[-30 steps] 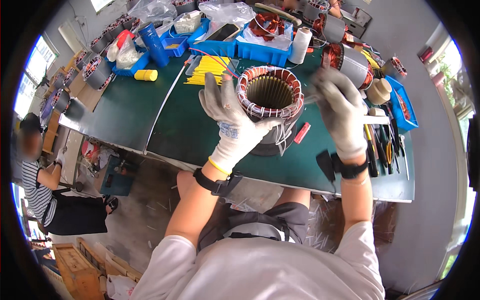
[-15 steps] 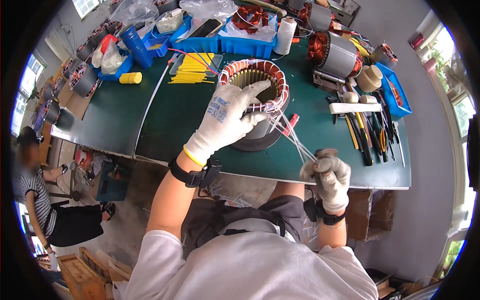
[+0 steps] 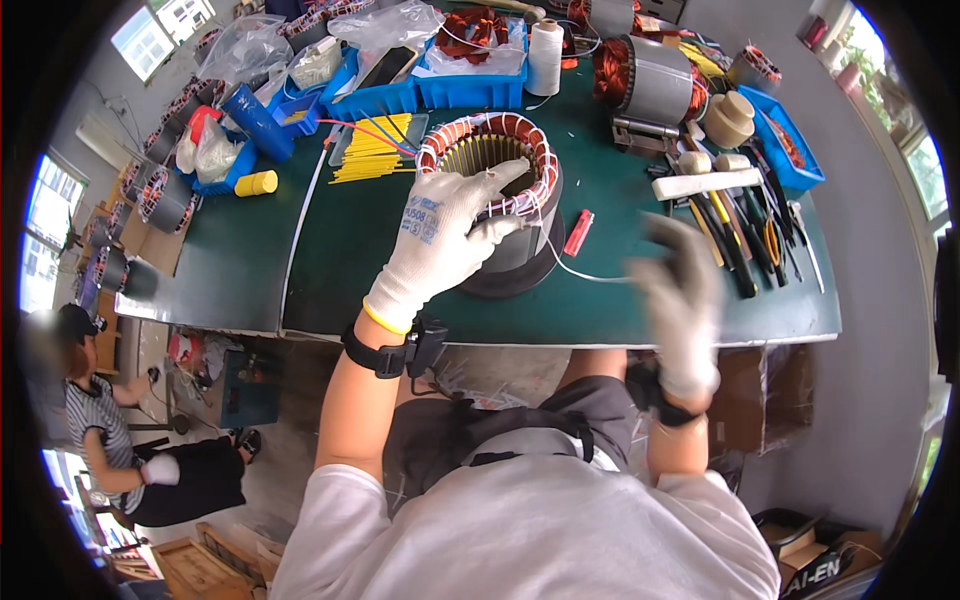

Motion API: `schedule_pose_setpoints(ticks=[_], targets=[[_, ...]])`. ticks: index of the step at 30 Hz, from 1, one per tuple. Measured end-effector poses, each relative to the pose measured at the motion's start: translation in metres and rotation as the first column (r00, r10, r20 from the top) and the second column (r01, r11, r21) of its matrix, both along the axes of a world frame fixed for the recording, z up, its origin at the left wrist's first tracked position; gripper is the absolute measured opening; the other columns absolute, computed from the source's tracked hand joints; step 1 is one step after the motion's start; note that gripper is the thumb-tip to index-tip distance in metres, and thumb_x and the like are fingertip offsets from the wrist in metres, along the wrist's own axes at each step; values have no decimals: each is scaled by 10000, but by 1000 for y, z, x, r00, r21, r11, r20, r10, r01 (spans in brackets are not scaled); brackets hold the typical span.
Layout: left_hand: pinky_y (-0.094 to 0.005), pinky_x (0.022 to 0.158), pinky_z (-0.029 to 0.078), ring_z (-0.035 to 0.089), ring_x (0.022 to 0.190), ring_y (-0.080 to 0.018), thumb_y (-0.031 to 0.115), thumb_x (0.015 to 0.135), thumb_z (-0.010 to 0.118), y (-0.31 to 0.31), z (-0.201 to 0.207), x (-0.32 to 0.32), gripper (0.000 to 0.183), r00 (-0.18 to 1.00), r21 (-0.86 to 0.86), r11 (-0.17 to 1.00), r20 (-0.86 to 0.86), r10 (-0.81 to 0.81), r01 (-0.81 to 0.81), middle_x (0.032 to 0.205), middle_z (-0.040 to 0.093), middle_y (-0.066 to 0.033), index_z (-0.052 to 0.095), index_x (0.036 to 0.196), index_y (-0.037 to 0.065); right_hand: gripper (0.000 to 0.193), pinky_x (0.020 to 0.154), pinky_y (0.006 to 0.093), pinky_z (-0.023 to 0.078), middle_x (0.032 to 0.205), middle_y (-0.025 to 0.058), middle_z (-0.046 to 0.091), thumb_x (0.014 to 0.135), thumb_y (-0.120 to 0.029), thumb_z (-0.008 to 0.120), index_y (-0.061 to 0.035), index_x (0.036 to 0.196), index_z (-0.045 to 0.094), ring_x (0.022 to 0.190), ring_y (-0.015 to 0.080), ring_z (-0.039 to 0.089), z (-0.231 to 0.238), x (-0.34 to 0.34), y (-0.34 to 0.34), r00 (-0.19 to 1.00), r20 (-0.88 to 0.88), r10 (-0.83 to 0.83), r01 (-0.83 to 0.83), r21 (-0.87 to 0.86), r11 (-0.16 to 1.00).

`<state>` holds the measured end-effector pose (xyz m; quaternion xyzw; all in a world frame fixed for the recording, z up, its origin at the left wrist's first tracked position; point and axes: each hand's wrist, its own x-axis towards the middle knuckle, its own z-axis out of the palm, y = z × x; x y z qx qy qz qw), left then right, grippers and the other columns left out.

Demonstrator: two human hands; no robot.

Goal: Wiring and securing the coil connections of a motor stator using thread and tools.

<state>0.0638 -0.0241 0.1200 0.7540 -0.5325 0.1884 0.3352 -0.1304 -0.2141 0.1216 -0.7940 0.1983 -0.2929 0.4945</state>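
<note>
A motor stator stands upright on the green table, its ring of copper windings bound with white cord. My left hand, in a white glove, grips its near rim, the index finger reaching over the opening and the thumb at the outside. One strand of white cord runs from the rim toward my right hand. That gloved hand is raised over the table's front edge, right of the stator. Motion smears its fingers, so whether it holds the cord is unclear. A red lighter lies beside the stator.
Yellow sleeving strips lie left of the stator. Blue bins and a white thread spool stand behind. Hand tools and a wound stator occupy the right. A person sits at lower left.
My right hand has swung up and to the right, its fingers blurred. The bundle of several taut cords has become one slack strand. My left hand keeps its grip on the stator.
</note>
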Motion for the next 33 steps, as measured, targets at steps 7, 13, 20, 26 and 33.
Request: schedule_pose_setpoints(ticks=[7,13,20,26,33], targets=[[-406,767,476,658,768,-294,246,830,760,-2,0,4,287,996,-4,997,-53,-76,76,860,727,-86,745,1089,123,462,737,317,538,994,127,690,780,-155,809,-6,1163,597,849,190,683,-41,81,51,994,94,51,-50,-14,999],[-380,764,472,659,801,-267,273,846,764,-2,-7,3,262,992,-27,996,-86,-89,87,929,748,-81,750,1044,103,323,719,333,532,924,143,680,854,-80,695,7,1148,592,789,213,672,-58,70,59,974,202,103,-150,231,961],[-361,791,461,629,810,-236,253,850,773,-2,-8,5,228,994,-25,995,-48,-95,94,956,750,-48,759,1022,105,337,897,410,496,981,182,674,845,-106,698,0,1151,606,994,314,649,-68,49,54,979,-84,184,-185,-11,983],[-348,797,458,606,806,-221,204,832,789,-1,-9,3,237,998,-10,998,0,-63,63,928,736,-45,762,1043,98,348,805,338,521,923,101,662,864,-88,694,15,1169,561,881,210,645,-72,69,61,992,120,47,-88,363,928],[-385,751,460,665,802,-237,214,833,767,-3,-13,6,163,995,-63,993,35,-93,95,922,758,-24,757,966,120,217,718,334,500,843,83,657,974,-200,610,-29,1077,693,746,190,603,-11,46,30,764,393,513,-542,-41,839]])
